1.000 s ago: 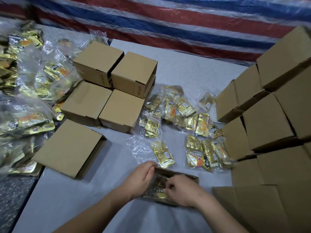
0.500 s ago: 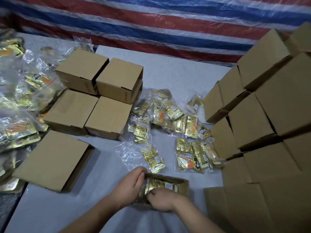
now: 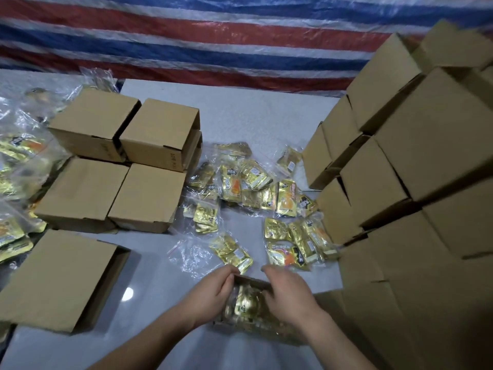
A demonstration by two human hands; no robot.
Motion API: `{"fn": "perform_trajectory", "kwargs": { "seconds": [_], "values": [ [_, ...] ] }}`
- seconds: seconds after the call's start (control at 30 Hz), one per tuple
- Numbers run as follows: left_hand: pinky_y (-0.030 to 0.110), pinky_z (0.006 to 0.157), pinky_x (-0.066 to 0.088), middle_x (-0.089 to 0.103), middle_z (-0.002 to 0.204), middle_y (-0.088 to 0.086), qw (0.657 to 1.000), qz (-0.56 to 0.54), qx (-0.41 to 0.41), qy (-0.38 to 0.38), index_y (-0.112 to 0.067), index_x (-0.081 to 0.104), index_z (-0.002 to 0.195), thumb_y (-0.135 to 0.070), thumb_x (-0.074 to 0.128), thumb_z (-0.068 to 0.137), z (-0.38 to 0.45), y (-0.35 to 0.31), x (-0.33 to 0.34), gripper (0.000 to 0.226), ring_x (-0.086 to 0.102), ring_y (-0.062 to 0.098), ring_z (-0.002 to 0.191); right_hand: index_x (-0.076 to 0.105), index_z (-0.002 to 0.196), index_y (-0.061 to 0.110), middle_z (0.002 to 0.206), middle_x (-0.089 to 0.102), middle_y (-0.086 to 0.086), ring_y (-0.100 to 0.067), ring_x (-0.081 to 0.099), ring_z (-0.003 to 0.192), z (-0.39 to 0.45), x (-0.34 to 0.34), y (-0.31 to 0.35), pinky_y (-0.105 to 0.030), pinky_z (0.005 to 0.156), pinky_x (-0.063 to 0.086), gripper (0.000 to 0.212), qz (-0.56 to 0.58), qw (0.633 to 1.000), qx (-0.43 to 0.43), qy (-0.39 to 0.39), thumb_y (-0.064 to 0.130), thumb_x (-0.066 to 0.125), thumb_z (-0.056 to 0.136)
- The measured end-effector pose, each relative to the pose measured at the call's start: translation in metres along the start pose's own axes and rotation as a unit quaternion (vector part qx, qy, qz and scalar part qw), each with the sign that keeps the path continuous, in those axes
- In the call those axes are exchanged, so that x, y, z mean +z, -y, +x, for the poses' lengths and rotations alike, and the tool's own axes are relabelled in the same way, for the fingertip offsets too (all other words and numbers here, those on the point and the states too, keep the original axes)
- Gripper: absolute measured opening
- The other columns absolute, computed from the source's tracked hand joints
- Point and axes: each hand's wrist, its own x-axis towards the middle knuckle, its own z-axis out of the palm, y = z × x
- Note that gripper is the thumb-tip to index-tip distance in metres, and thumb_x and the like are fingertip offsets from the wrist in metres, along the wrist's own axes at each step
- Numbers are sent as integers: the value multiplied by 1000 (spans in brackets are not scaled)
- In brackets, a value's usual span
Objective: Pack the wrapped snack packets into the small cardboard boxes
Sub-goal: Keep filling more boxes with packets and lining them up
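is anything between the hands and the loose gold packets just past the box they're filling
Nothing visible. Both the left hand and right hand sit at the open box, and the nearest gold packets lie on bare table just beyond its far edge, with no box or other thing between.

We reach in from the lower edge with both bare forearms, converging toward the middle. Our left hand (image 3: 212, 291) curls its fingers over the left edge of the open box (image 3: 250, 283), thumb stretched forward. Our right hand (image 3: 286, 295) lies palm down, fingers bent over the right edge.
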Motion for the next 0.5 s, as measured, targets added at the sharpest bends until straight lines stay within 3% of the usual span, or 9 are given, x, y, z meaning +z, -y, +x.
{"fn": "perform_trajectory", "kwargs": {
  "seconds": [0.07,0.13,0.2,0.27,0.37,0.5],
  "values": [
    [12,81,40,62,103,-8,1000,11,13,21,-28,57,113,-28,36,107,11,-7,6,22,55,-3,94,56,120,21,118,65,-6,-31,61,107,1,1,-9,-37,83,49,29,4,999,26,20,13,45,94],
    [14,82,41,63,104,-7,999,10,9,32,-27,59,113,-29,36,107,22,-11,7,24,55,-1,95,59,111,22,111,68,-7,-32,63,102,-1,0,-16,-33,73,43,32,9,999,47,24,4,42,90],
    [26,88,43,64,104,-4,1000,6,3,18,-24,60,111,-32,34,108,35,-13,3,27,58,8,98,61,111,22,110,68,-7,-31,63,102,-2,0,-19,-33,74,43,38,22,998,53,24,-1,42,87],
    [30,90,43,64,113,-2,998,57,22,12,-20,59,118,-33,35,108,58,-20,-3,30,59,15,105,61,115,23,111,69,-6,-31,63,105,-5,2,-21,-35,82,49,40,41,997,65,24,0,43,87],
    [33,98,43,59,135,5,972,197,97,84,-16,52,137,-33,42,105,108,-50,-5,38,55,24,122,61,117,25,114,68,-1,-28,63,108,-12,5,-28,-32,87,50,37,82,991,106,21,5,47,89],
    [36,102,42,53,143,10,941,266,154,145,-14,45,145,-36,51,101,186,-101,2,49,52,28,128,62,114,24,113,70,1,-24,64,108,-16,6,-30,-29,83,49,37,115,984,135,9,3,50,86]
  ]
}}
